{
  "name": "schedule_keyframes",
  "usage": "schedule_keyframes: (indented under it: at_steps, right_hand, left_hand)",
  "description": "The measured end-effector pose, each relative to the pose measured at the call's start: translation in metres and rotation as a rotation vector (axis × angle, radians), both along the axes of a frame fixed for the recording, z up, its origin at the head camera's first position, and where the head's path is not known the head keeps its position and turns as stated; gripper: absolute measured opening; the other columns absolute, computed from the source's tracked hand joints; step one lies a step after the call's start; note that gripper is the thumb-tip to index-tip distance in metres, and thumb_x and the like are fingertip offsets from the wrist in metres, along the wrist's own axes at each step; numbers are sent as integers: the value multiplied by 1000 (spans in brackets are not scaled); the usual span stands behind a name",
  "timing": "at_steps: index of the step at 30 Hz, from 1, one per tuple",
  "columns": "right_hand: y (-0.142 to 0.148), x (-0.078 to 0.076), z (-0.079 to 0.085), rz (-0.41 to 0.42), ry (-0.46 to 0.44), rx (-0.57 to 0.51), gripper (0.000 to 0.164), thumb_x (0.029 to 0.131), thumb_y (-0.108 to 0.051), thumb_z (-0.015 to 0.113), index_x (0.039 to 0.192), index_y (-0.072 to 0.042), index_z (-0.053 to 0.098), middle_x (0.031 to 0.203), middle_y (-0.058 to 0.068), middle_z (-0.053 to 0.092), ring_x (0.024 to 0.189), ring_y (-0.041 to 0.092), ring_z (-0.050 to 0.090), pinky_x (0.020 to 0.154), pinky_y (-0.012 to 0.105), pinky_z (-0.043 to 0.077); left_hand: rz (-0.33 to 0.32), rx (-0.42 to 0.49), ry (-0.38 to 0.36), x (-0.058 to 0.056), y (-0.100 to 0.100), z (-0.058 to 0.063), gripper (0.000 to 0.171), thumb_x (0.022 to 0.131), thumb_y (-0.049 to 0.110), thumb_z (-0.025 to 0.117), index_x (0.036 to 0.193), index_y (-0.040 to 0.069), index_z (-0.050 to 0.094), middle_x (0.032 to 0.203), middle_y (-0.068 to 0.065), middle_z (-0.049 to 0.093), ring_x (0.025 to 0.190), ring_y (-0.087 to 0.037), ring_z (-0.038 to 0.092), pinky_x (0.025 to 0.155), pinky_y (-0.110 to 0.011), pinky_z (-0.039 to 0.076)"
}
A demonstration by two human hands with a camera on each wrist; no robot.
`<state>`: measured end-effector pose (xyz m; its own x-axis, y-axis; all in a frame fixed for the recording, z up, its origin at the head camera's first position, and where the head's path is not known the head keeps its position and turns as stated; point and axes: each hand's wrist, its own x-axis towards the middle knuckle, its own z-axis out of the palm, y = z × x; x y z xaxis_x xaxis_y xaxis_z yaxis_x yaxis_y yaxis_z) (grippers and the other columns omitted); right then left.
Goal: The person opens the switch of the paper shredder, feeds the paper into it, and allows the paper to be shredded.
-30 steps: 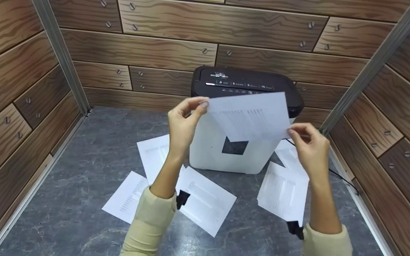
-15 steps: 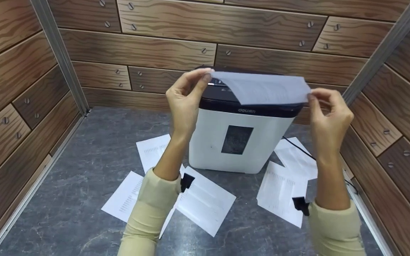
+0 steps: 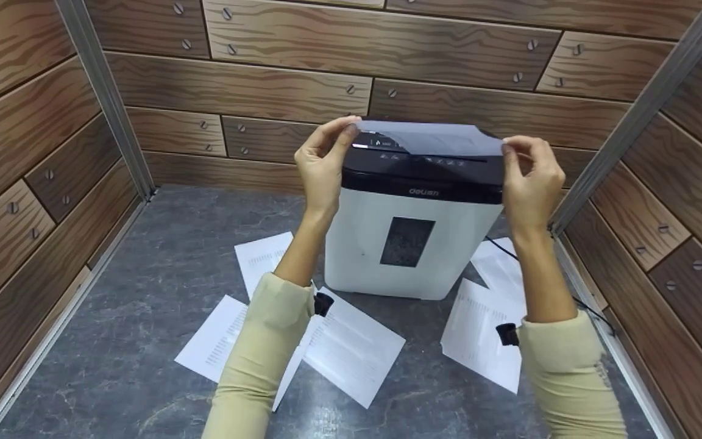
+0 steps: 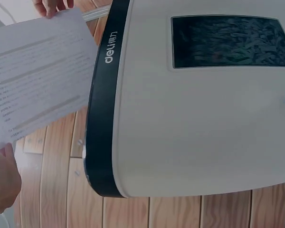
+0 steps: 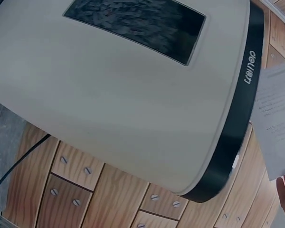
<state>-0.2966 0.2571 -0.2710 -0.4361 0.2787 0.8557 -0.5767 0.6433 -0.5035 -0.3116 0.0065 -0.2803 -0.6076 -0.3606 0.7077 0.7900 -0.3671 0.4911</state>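
Note:
Between both hands a printed sheet of paper (image 3: 442, 139) is held over the top of a paper shredder (image 3: 412, 244) with a black lid and white bin. My left hand (image 3: 325, 161) pinches the sheet's left corner between thumb and fingers. At the right corner my right hand (image 3: 532, 177) pinches it the same way. The sheet's lower edge lies close to the slot in the lid. In the left wrist view, printed lines show on the paper (image 4: 42, 71), beside the black lid (image 4: 104, 104). Paper shreds show through the bin's dark window (image 5: 137, 26).
Several printed sheets lie on the grey marbled surface (image 3: 119, 292): a loose group on the left (image 3: 357, 347) and more on the right (image 3: 479, 332). A black cord (image 3: 592, 310) runs along the right side. Wood-patterned walls (image 3: 265, 85) enclose the back and sides.
Both hands have risen and carried the sheet up from in front of the bin to above the shredder's lid. In the last half second the right hand has moved left and slightly up.

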Motion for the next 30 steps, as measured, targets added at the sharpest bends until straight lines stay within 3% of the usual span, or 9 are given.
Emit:
schedule_keyframes:
  at_steps: [11, 19, 30]
  right_hand:
    - [1, -24, -13, 71, -82, 39, 7, 85, -3, 65, 86, 3, 65, 83, 10, 65, 78, 9, 57, 75, 20, 45]
    - [4, -37, -27, 52, -156, 109, 5, 85, -2, 64, 86, 2, 66, 84, 8, 68, 78, 14, 61, 73, 21, 44]
    - [7, -45, -31, -6, -189, 129, 5, 85, -3, 64, 86, 1, 67, 84, 6, 68, 78, 14, 61, 71, 22, 44]
  left_hand:
    - [32, 31, -107, -10, 5, -5, 15, 85, -4, 62, 96, -14, 63, 93, -14, 67, 86, -18, 62, 83, -38, 49]
    - [71, 16, -186, -16, 8, -14, 15, 85, -3, 62, 96, -13, 64, 93, -12, 68, 86, -16, 61, 82, -35, 49]
    - [92, -19, -226, -16, 10, -19, 16, 85, 0, 63, 98, -10, 65, 96, -13, 67, 92, -17, 61, 84, -32, 48]
